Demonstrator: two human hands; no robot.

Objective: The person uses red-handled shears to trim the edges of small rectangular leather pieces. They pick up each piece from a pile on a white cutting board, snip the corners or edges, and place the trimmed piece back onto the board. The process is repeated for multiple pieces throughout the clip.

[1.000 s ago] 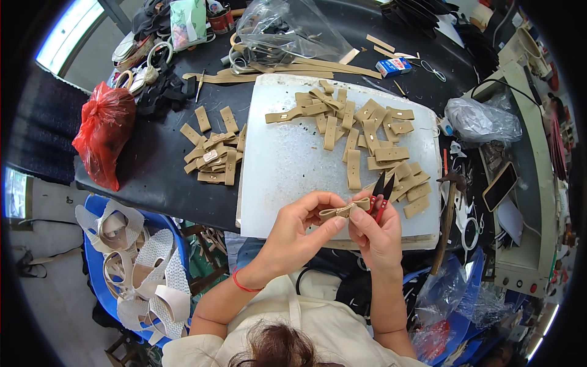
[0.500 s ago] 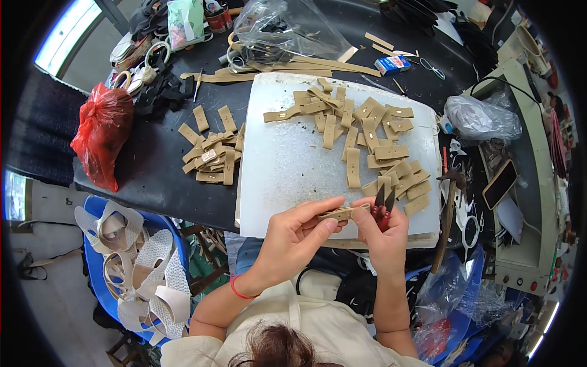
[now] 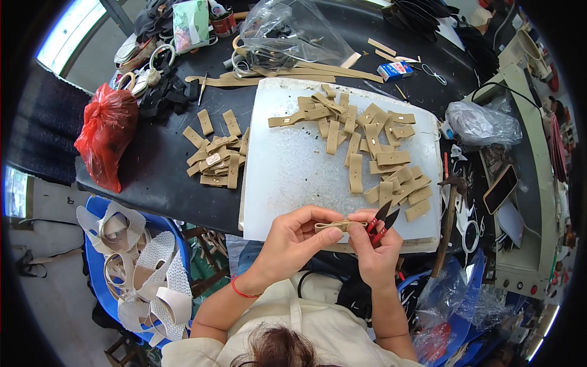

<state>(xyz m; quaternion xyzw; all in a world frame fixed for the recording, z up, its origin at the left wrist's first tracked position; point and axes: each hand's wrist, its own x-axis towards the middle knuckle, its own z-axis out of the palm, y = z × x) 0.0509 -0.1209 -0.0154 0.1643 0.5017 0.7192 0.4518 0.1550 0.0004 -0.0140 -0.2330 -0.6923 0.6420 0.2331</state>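
Note:
At the near edge of the white board (image 3: 281,159), my left hand (image 3: 293,235) pinches a folded tan strap piece (image 3: 328,226) between thumb and fingers. Beside it, my right hand (image 3: 376,254) has its thumb and forefinger at the right end of the same piece. Tucked in that right hand is a pair of thread snips (image 3: 380,227) with red handles; the dark blades point up and right, apart from each other and clear of the strap. Many similar folded strap pieces (image 3: 393,158) lie heaped on the board's far and right parts, some with small metal fittings.
Left of the board is a smaller heap of strap pieces (image 3: 214,159) on the black table (image 3: 177,211). A red plastic bag (image 3: 109,134) sits at the table's left edge. Below stands a blue bin (image 3: 101,269) of pale straps. To the right lie a hammer (image 3: 448,214) and a phone (image 3: 500,188).
The snips have swung from upright to leaning right, and my right hand has turned with them. The strap piece now shows its folded edge. The whole view has shifted slightly.

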